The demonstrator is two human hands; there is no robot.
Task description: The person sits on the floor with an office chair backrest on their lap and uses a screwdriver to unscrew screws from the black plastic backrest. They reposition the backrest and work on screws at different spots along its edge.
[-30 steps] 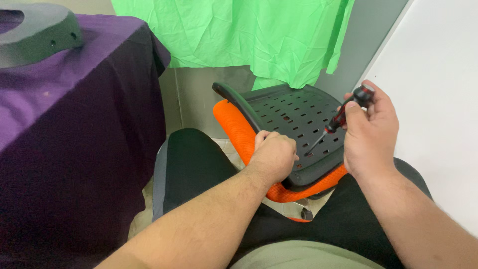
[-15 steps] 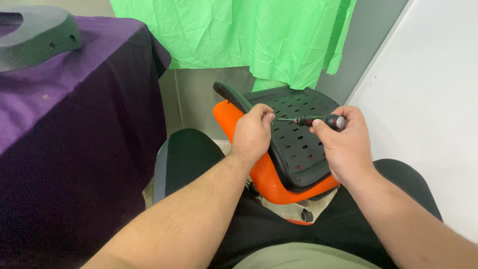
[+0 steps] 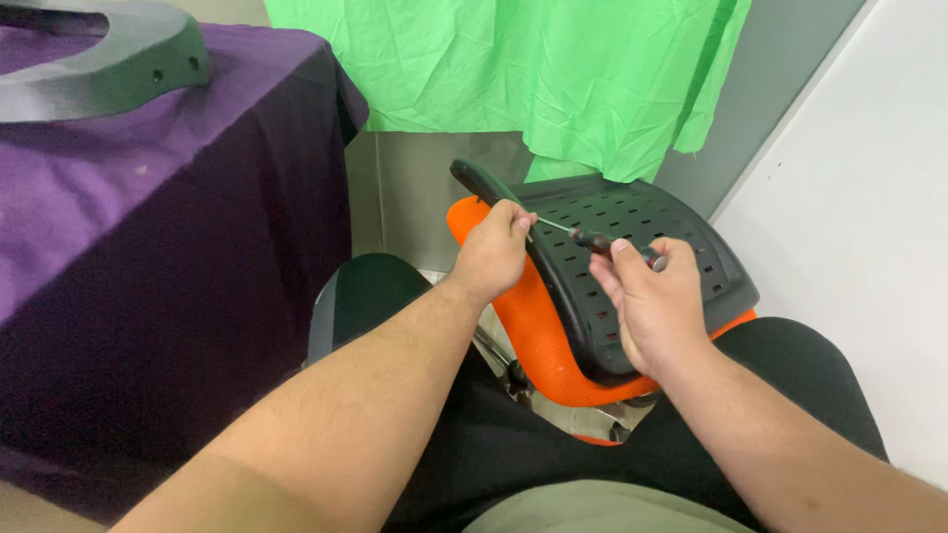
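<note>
An orange chair seat with a black slotted plastic underside [image 3: 632, 247] rests tilted on my lap. My left hand [image 3: 494, 252] pinches the seat's black upper left edge and touches the tip of a screwdriver [image 3: 592, 240]. My right hand [image 3: 647, 301] holds the screwdriver's black and red handle, lying nearly level across the slotted panel. The metal shaft points left toward my left fingers.
A table under a purple cloth [image 3: 148, 197] stands at the left, with a grey curved chair part [image 3: 99, 59] on top. A green cloth [image 3: 513, 69] hangs behind. A white wall [image 3: 869, 197] is at the right.
The screwdriver went from upright with its tip on the slotted panel to lying level, tip at my left hand. My left hand moved up to the seat's top edge, and the seat tilted.
</note>
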